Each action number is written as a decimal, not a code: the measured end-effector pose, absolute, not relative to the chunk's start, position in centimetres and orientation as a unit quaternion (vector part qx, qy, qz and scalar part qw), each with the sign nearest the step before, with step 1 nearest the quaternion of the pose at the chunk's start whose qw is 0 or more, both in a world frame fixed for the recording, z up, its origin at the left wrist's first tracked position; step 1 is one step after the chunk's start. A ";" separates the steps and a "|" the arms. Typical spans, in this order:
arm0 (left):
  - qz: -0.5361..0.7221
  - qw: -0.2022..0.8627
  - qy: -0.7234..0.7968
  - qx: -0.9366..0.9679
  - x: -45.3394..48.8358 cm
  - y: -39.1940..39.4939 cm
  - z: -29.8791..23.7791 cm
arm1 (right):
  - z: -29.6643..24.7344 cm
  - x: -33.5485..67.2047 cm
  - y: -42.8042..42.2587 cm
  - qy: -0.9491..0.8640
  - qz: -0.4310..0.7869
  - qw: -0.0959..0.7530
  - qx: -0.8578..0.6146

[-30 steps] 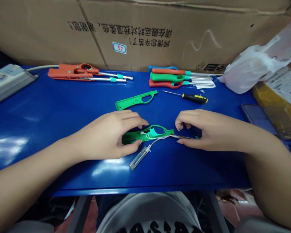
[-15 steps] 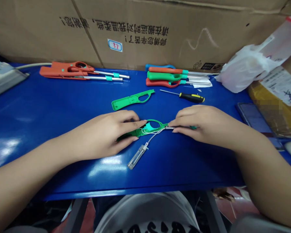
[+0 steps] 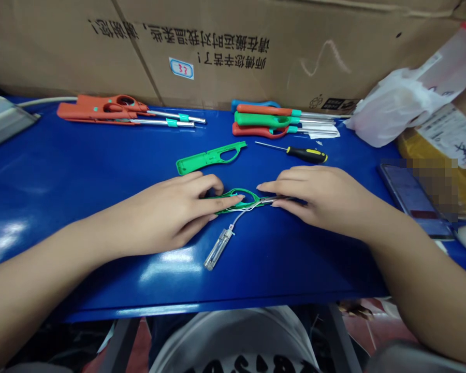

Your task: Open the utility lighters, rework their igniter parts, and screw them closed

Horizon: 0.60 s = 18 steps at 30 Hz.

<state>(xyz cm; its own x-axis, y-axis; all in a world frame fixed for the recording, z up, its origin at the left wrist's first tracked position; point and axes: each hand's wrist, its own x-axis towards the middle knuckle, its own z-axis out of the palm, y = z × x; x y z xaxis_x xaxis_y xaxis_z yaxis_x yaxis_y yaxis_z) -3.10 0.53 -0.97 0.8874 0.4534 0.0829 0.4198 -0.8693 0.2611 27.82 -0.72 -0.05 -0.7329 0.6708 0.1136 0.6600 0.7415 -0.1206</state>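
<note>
Right fingers (image 3: 271, 186), earlier spread, now pinch metal tube (image 3: 268, 199); left fingers (image 3: 226, 203) clasp green shell (image 3: 239, 190).

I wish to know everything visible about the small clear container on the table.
The clear container is narrow and box-like, apparently plastic, with a pale fitting at its far end. It lies slanted and untouched by hands on the blue table; a thin whitish tube leads from the fitting toward the green casing. Its contents are unclear.
</note>
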 end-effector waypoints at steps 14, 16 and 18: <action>0.029 0.098 0.227 0.968 -3.0 0.4 -0.7 | 0.2 26.6 -1.8 -0.953 -0.082 -0.030 -0.291; 0.032 0.098 0.229 0.968 -3.0 0.4 -0.7 | 0.2 26.4 -2.1 -0.950 -0.085 -0.034 -0.298; 0.035 0.104 0.224 0.968 -3.0 0.3 -0.6 | 0.3 26.3 -2.3 -0.947 -0.076 -0.034 -0.311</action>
